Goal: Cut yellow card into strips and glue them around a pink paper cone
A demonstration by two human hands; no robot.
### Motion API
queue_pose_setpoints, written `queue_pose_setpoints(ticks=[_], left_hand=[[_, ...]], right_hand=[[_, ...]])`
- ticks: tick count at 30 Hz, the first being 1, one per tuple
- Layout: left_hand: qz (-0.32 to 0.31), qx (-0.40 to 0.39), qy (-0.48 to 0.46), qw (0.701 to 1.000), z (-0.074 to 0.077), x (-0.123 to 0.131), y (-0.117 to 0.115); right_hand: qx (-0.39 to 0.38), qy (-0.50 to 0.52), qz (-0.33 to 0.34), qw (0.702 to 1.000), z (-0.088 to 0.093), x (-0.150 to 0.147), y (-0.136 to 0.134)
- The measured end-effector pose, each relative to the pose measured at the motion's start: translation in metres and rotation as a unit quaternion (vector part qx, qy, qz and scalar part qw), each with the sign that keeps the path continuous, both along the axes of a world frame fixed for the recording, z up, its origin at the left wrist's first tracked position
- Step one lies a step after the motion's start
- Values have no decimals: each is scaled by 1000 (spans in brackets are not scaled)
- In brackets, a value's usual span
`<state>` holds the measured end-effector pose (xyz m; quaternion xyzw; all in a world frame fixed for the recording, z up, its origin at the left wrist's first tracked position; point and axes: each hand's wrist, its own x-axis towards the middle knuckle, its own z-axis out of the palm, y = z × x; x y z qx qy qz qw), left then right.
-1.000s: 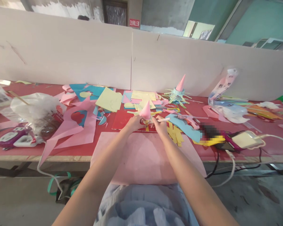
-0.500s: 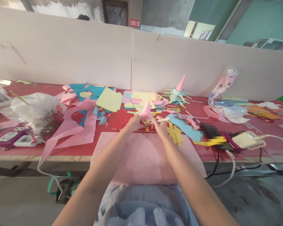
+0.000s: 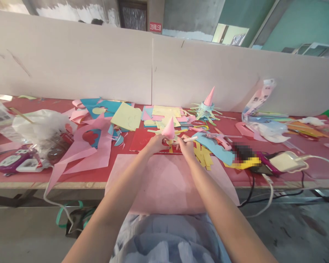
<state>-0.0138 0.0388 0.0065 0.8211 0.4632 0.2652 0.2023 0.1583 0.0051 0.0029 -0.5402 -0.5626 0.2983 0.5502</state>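
Note:
A pink paper cone (image 3: 169, 128) stands upright on a base with yellow paper strips spreading out from it. My left hand (image 3: 155, 144) has its fingers closed at the lower left of this cone craft, steadying it. In my right hand (image 3: 185, 147) is a slim white pen-like stick (image 3: 192, 138), pinched close to the cone's base on the right. The fingertips and the stick's tip are partly hidden. Cut yellow paper strips (image 3: 203, 155) lie just right of my right hand. A red sheet (image 3: 138, 140) lies beneath the craft.
A similar cone craft with a pale blue base (image 3: 207, 109) stands farther back. To the right are a pink glue gun (image 3: 220, 140), a blue paper piece (image 3: 215, 149) and a white charger (image 3: 287, 162) with cables. Pink paper scraps (image 3: 101, 157) and a plastic bag (image 3: 41, 124) lie left.
Both hands keep their places at the cone craft. The white stick has tilted very slightly; the whole view has shifted a little.

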Motion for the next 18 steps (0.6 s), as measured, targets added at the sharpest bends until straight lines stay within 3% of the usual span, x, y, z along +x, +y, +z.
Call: queue_pose_setpoints(ticks=[7,18], left_hand=[[-11,-38,-13,999,3,-2,0],[-11,-47,2,999,15,-2,-10]], right_hand=[[-8,61,23,998,2,-2,-3],[3,-42,43,998,2,-1,-4]])
